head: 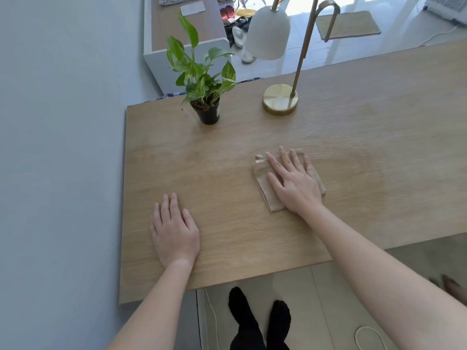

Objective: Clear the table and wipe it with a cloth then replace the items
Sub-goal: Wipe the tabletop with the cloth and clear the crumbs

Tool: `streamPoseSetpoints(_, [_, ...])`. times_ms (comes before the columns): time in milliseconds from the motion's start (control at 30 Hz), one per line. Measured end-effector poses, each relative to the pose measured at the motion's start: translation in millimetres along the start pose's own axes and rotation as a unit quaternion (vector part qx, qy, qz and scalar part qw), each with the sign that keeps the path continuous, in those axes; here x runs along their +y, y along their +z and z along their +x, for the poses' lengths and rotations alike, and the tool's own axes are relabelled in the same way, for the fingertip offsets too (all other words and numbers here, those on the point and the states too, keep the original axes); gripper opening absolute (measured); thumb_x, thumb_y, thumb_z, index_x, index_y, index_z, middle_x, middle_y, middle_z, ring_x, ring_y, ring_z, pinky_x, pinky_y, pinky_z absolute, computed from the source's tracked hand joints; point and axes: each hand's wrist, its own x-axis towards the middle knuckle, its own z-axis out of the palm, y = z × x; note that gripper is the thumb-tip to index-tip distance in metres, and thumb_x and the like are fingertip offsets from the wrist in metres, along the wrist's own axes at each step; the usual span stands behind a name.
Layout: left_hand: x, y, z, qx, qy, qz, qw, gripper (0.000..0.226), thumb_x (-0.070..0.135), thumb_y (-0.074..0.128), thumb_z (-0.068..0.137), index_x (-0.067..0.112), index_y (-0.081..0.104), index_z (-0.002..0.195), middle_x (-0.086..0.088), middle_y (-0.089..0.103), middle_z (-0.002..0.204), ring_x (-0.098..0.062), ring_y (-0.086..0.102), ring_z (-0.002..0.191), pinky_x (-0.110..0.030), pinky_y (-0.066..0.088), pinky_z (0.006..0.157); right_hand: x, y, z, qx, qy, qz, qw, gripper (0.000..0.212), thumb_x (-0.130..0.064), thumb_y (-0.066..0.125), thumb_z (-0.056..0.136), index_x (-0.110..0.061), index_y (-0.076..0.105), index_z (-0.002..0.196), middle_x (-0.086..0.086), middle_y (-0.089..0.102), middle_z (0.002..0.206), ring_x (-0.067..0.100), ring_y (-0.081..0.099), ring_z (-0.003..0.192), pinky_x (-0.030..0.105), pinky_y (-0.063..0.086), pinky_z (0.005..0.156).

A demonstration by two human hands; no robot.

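A folded beige cloth [262,184] lies flat on the wooden table [227,157], right of centre. My right hand [293,180] rests palm down on top of it, fingers spread and covering most of it. Flat on the bare wood near the front left lies my left hand [174,228], holding nothing. A small green plant in a black pot [208,113] stands at the back left. To its right stands a brass lamp [280,99] with a white shade [269,34].
A grey wall runs along the table's left side. Behind the table are a white cabinet [161,56], shoes on the floor and a doormat [348,24]. My feet in black socks [257,314] and a white cord [212,314] show below the front edge.
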Motion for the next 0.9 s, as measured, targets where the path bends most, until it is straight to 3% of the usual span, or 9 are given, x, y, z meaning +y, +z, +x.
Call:
streamPoseSetpoints(100, [1.1,-1.2,1.3,0.001,-0.001,-0.002,1.0,0.056,0.039,0.034,0.113,0.023,0.034,0.167,0.002,0.032,0.174,-0.024,0.02,0.163,-0.052,0.024,0.131,36.6,-3.1,-41.4,-0.006,-0.022,-0.017,1.0,0.056,-0.065,0.022,0.109,-0.062,0.001,0.162,-0.019,-0.004,0.175,0.01,-0.008,0.163,0.041,-0.008,0.132])
streamPoseSetpoints(233, [3.6,-2.0,1.6,0.0,-0.002,-0.004,1.0,0.056,0.039,0.035,0.112,0.022,0.035,0.166,0.001,0.033,0.174,-0.025,0.022,0.163,-0.052,0.024,0.13,78.6,-18.0,-52.6,0.03,0.115,-0.022,0.993,0.058,-0.07,0.013,0.105,-0.063,-0.004,0.16,-0.014,0.001,0.177,0.014,-0.002,0.164,0.044,-0.004,0.133])
streamPoseSetpoints(367, [0.7,-1.3,4.9,-0.003,0.0,0.002,1.0,0.057,0.039,0.034,0.112,0.022,0.034,0.166,0.0,0.033,0.174,-0.027,0.022,0.163,-0.053,0.024,0.13,56.2,-7.1,-26.4,0.038,0.203,-0.025,0.978,0.06,-0.069,0.012,0.103,-0.062,-0.006,0.161,-0.005,-0.003,0.179,0.023,-0.005,0.165,0.051,-0.006,0.131])
streamPoseSetpoints(533, [0.2,1.5,4.4,-0.006,0.0,-0.003,1.0,0.057,0.038,0.036,0.112,0.021,0.035,0.166,-0.001,0.034,0.173,-0.028,0.024,0.162,-0.053,0.024,0.13,-22.6,13.5,-14.4,0.014,0.124,-0.03,0.992,0.059,-0.071,0.014,0.105,-0.065,-0.009,0.158,-0.001,-0.009,0.178,0.026,-0.01,0.164,0.052,-0.011,0.13])
streamPoseSetpoints(667, [-2.3,1.3,3.6,-0.018,-0.001,-0.011,1.0,0.058,0.038,0.034,0.112,0.022,0.033,0.167,-0.001,0.031,0.175,-0.026,0.021,0.163,-0.051,0.02,0.131,-87.7,42.8,-55.4,0.001,0.038,-0.024,0.999,0.061,-0.073,0.016,0.106,-0.064,-0.014,0.158,0.003,-0.013,0.177,0.03,-0.014,0.163,0.053,-0.01,0.13])
streamPoseSetpoints(900, [-13.3,-6.2,5.0,-0.076,0.025,-0.039,0.996,0.062,0.042,0.028,0.113,0.022,0.019,0.171,0.0,0.016,0.179,-0.024,0.007,0.166,-0.048,0.009,0.135,-113.4,57.3,-127.0,-0.016,0.014,-0.011,1.0,0.061,-0.07,0.021,0.107,-0.064,-0.011,0.159,0.0,-0.013,0.176,0.026,-0.017,0.163,0.054,-0.008,0.131])
